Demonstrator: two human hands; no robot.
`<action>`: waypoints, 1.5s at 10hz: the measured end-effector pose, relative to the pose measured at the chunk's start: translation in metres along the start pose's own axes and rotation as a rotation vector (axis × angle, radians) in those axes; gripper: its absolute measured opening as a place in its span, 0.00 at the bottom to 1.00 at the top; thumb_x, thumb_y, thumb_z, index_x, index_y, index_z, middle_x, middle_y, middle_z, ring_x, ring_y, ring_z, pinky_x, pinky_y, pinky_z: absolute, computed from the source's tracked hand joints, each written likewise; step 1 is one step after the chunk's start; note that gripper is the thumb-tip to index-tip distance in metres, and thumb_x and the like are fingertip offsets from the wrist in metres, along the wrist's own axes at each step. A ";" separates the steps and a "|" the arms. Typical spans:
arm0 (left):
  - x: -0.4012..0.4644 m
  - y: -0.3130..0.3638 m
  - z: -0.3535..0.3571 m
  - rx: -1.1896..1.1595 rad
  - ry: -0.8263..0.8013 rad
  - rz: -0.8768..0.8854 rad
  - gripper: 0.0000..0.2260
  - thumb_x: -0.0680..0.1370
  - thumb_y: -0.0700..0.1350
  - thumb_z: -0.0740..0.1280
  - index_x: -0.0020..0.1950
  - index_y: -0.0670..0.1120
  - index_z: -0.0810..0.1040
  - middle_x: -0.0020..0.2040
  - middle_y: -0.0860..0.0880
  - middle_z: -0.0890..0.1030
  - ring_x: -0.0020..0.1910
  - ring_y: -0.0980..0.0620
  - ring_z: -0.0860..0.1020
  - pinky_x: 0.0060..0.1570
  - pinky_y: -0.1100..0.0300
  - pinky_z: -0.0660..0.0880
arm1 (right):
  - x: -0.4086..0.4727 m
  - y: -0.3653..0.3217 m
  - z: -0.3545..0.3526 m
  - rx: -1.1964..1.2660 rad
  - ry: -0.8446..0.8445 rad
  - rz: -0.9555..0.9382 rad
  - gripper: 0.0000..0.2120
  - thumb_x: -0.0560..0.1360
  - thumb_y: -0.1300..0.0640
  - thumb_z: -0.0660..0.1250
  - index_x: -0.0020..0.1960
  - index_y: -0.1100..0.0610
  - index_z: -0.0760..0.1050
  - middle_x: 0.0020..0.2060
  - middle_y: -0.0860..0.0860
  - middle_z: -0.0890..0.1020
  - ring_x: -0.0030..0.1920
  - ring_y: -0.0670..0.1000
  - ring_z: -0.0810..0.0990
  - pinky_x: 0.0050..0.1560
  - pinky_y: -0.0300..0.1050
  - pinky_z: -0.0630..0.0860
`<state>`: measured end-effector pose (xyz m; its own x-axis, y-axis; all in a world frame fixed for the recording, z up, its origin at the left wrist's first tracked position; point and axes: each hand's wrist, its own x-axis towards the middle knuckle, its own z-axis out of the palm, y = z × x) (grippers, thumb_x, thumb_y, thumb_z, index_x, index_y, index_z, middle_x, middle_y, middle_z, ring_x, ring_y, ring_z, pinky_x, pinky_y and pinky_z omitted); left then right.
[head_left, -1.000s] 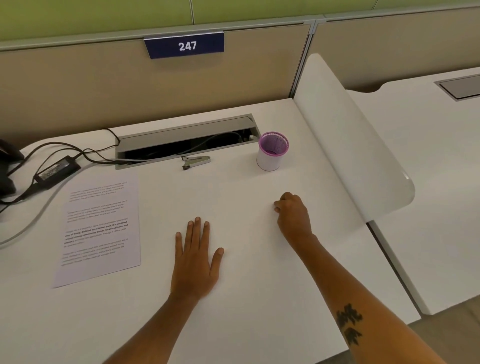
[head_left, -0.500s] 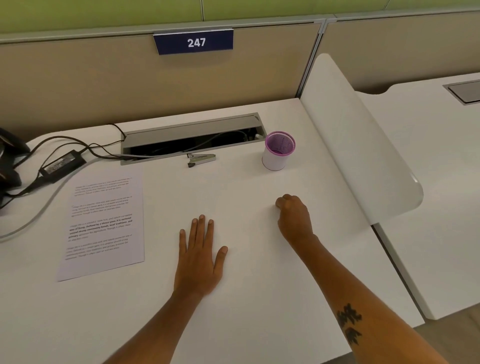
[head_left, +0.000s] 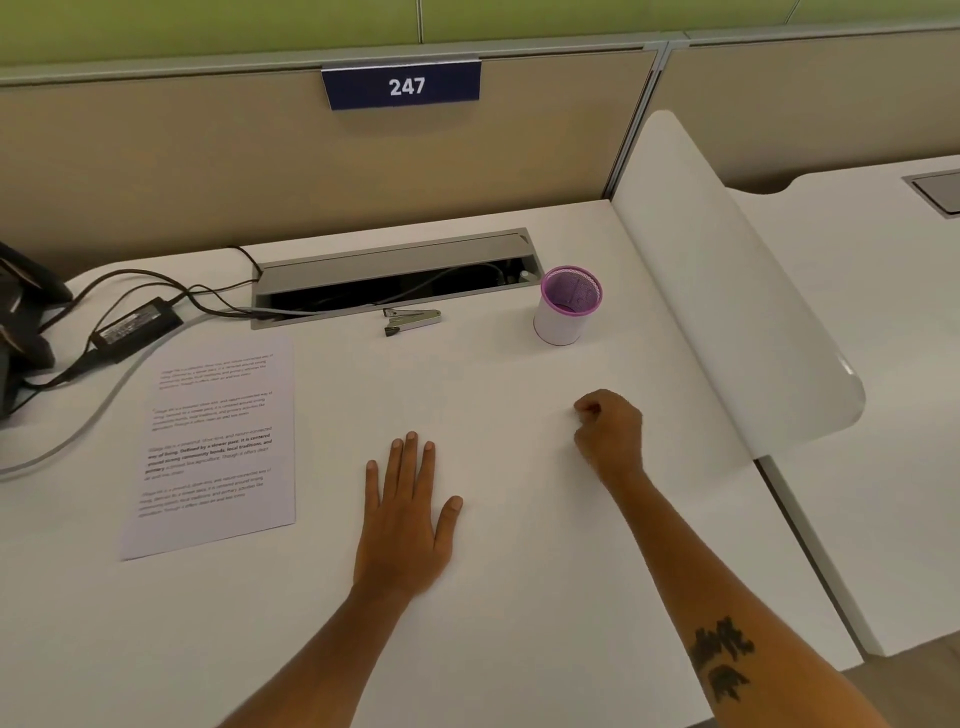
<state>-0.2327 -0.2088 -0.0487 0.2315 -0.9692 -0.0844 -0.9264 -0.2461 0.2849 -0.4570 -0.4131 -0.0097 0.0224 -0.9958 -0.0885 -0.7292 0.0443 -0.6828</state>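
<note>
Desk (head_left: 493, 395): white, matte top, set against a beige partition panel (head_left: 182, 166) that carries a dark blue number plate (head_left: 402, 85) reading 247. Above the panel runs a green upper screen (head_left: 208, 26).

Hand positions:
- Left hand (head_left: 402, 525): lies palm down on the desk, fingers straight and close together, thumb spread to the side. It holds nothing.
- Right hand (head_left: 610, 434): rests on the desk with fingers curled into a fist; nothing shows in its grasp.

Items on the surface:
- Printed sheet (head_left: 218, 447): lies flat to the left of the left hand, near it but not touching.
- Pen cup (head_left: 566, 312): white with a purple rim, upright, beyond the right hand and apart from it.
- Stapler (head_left: 413, 320): small, metal, just in front of the cable hatch (head_left: 395, 275), whose grey lid stands open over dark wiring.
- Power adapter (head_left: 136, 327): black, at the far left, with black leads running into the hatch. A grey cable (head_left: 78, 431) curves across the left edge.
- Black object (head_left: 21, 322): partly cut off at the left border; its type cannot be determined.

Surroundings: a white curved side screen (head_left: 727, 291) bounds the right edge of the desk. Beyond it stands a neighbouring desk (head_left: 883, 322) of the same white finish.
</note>
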 end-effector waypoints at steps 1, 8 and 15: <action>0.000 0.001 0.000 -0.004 -0.001 -0.002 0.34 0.86 0.63 0.44 0.88 0.47 0.46 0.89 0.46 0.45 0.88 0.47 0.43 0.85 0.37 0.49 | 0.014 0.002 -0.016 0.418 0.028 0.333 0.12 0.75 0.70 0.68 0.46 0.56 0.85 0.45 0.52 0.86 0.40 0.47 0.82 0.46 0.36 0.80; 0.003 0.000 0.000 -0.020 -0.004 -0.010 0.33 0.86 0.62 0.48 0.88 0.48 0.46 0.89 0.48 0.44 0.88 0.48 0.43 0.85 0.38 0.50 | 0.147 -0.119 -0.061 0.256 0.000 0.087 0.08 0.70 0.67 0.79 0.44 0.56 0.86 0.43 0.51 0.87 0.47 0.53 0.86 0.48 0.48 0.86; 0.003 -0.001 0.000 -0.018 -0.020 -0.019 0.33 0.86 0.61 0.49 0.88 0.48 0.45 0.89 0.48 0.43 0.88 0.48 0.42 0.85 0.37 0.50 | 0.153 -0.115 -0.052 -0.228 0.042 -0.268 0.04 0.73 0.63 0.78 0.47 0.59 0.88 0.47 0.55 0.88 0.48 0.54 0.85 0.53 0.50 0.85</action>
<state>-0.2308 -0.2112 -0.0489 0.2427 -0.9640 -0.1087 -0.9166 -0.2646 0.2998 -0.4054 -0.5748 0.0929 0.2087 -0.9724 0.1048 -0.8355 -0.2329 -0.4977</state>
